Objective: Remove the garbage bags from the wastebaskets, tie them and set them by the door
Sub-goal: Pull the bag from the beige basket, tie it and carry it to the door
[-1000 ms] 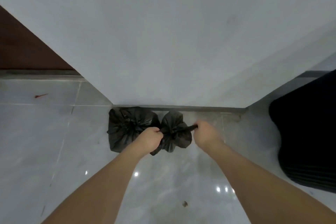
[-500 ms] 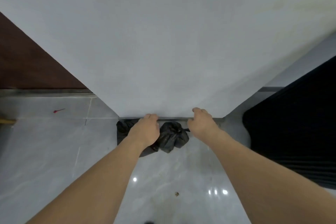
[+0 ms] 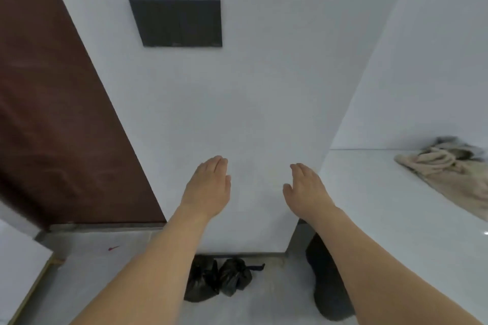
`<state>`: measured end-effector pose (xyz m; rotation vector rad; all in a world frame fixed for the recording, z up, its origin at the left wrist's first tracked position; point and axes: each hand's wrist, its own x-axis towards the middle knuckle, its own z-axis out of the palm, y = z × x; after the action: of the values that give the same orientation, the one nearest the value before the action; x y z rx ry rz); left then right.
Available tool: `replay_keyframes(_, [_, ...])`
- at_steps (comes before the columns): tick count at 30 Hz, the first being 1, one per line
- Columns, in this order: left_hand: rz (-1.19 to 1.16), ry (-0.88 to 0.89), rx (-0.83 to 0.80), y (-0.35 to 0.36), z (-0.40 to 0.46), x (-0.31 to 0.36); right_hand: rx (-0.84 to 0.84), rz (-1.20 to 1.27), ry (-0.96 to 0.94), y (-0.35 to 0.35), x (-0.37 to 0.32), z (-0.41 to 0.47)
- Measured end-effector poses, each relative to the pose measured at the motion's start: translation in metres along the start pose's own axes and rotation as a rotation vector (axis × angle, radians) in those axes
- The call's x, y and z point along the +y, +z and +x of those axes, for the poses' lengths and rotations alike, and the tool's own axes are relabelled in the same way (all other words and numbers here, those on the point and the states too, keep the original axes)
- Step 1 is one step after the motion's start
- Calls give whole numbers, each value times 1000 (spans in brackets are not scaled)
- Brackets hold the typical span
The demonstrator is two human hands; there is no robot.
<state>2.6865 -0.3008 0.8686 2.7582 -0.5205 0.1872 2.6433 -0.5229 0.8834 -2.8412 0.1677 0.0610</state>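
Observation:
Two small black garbage bags, both tied, rest on the grey tile floor against the foot of the white wall: the left bag and the right bag, whose tied end points right. The brown door stands to their left. My left hand and my right hand are raised well above the bags in front of the wall, palms down, fingers extended, holding nothing. My left forearm hides part of the left bag.
A dark panel is set in the wall above. A white counter runs along the right with a beige cloth on it. A dark object stands under the counter edge. A white surface shows at lower left.
Both hands let go of the right bag's tied ends and rose away from the floor. The view tilted up, so the bags now lie low in the frame.

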Motion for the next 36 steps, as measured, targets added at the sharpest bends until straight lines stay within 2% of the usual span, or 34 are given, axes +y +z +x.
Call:
replay_keyframes(4, [146,109,152,-66,17,27,133,-47,70,-61,-1,-24])
replay_keyframes(9, [179,206,152,-107,35,62,242,-59,110,-99,4,-54])
replay_keyframes(13, [179,301,136,-110,41,83,240,-50,224,-108,17,-79])
replay_keyframes(19, [87,458,16,-74,30,140,240,14,389,-104,44,-144])
replay_keyframes(28, [3,824,-111,-23,-62,314,376,67,751,-109,143,-332])
replay_keyframes(32, [-66,966,-160,-2,-139,413,445,84,898,-108,189,-450])
replay_keyframes(36, [-86,1153,-194,28,-241,521,413,46,1106,-110,234,-592])
